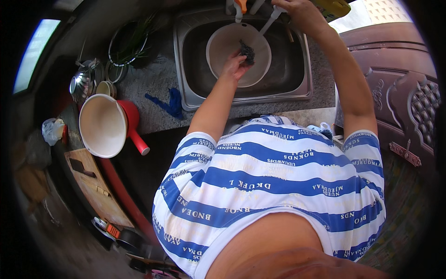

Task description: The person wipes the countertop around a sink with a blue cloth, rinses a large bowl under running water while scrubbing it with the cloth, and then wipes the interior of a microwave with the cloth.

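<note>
My left hand [237, 68] reaches over a round off-white basin [223, 42] and grips a dark mesh scouring pad [247, 53]. The basin sits inside a stainless steel sink [292, 75]. At the top edge, the fingers of my right hand [303, 14] are around a white tap [277, 12], partly cut off by the frame. A pale stream of water [267, 27] slants down from that tap to the basin's rim. Another white tap with an orange handle [241, 6] stands to its left.
Left of the sink, a blue cloth [171, 103] lies on the stone counter [153, 80]. Beyond it are a white basin [102, 125], a red dipper [134, 122], metal bowls [82, 83] and a basket of greens [127, 43]. A wooden board [99, 188] lies lower left; a carved door [390, 76] is at right.
</note>
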Motion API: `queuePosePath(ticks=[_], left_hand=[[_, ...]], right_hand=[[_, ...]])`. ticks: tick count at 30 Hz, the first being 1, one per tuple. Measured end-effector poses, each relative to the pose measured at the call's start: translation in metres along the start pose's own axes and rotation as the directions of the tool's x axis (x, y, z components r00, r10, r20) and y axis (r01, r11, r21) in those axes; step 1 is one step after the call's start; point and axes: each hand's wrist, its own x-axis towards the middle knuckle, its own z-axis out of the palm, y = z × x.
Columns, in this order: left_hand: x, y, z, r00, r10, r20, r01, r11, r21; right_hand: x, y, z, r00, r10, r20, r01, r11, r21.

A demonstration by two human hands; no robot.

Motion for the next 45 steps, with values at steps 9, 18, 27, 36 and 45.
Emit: queuePosePath(ticks=[9,18,27,36,45], left_hand=[[0.079,-0.019,-0.002,0.947,-0.097,-0.306,0.055,0.988,-0.144],[0.116,-0.031,-0.067,0.829,0.493,-0.264,0.106,0.326,0.940],[0.069,-0.039,-0.057,0.898,0.428,-0.097,0.179,-0.156,0.972],[0.095,-0.041,-0.059,0.872,0.154,-0.464,0.061,0.908,0.415],[0.092,-0.032,-0.053,0.911,0.067,-0.407,0.023,0.977,0.213]], right_hand=[[-0.001,-0.012,0.019,0.980,0.177,-0.095,-0.164,0.978,0.128],[0.002,-0.016,0.026,0.967,0.200,-0.158,-0.179,0.974,0.138],[0.004,-0.017,0.026,0.960,0.237,-0.148,-0.217,0.966,0.140],[0.003,-0.015,0.029,0.953,0.265,-0.148,-0.235,0.953,0.190],[0.000,-0.014,0.030,0.946,0.277,-0.168,-0.244,0.950,0.196]])
